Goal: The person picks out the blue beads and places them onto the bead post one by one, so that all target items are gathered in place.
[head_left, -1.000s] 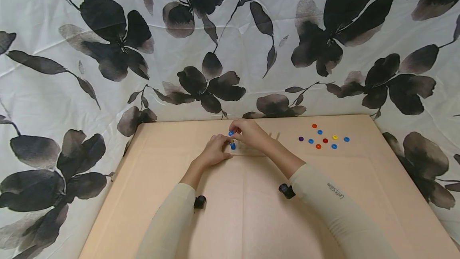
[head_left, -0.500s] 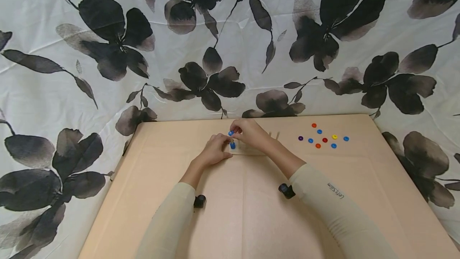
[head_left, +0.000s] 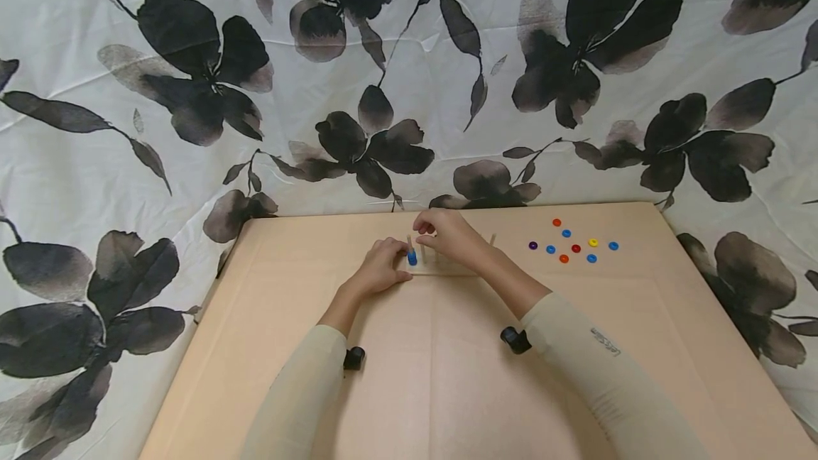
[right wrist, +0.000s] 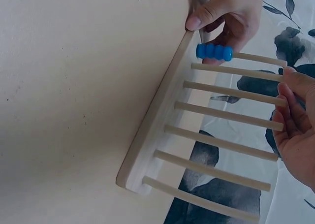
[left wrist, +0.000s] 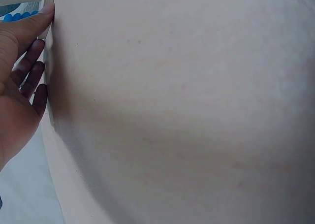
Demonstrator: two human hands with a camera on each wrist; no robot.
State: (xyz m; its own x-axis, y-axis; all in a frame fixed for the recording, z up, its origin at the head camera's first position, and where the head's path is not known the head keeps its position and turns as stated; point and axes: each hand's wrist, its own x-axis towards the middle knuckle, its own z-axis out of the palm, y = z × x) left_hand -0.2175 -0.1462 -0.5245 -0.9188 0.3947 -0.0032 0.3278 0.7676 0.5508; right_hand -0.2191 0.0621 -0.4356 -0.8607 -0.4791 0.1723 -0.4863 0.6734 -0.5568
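A wooden peg stand (right wrist: 161, 111) with a row of upright pegs stands at the far side of the table. Blue beads (right wrist: 214, 52) sit stacked at the bottom of its leftmost peg. My left hand (head_left: 381, 266) grips the left end of the stand, the thumb (left wrist: 42, 18) on its front edge and the fingers behind. Over the peg tips hovers my right hand (head_left: 449, 238), thumb and forefinger slightly parted, no bead showing between them. In the right wrist view its fingertips overlap the ends of the pegs near the beaded one.
Loose beads lie right of the stand: a purple bead (head_left: 533, 245), a red bead (head_left: 576, 248), a yellow bead (head_left: 593, 243), and several blue and orange ones. The table's (head_left: 447, 375) far edge runs close behind the stand, with flowered cloth (head_left: 473, 126) beyond.
The blue bead that the right hand pinched at the top of the left peg is out of its fingers. That hand has shifted slightly right, baring the peg tip; the left hand stays put.
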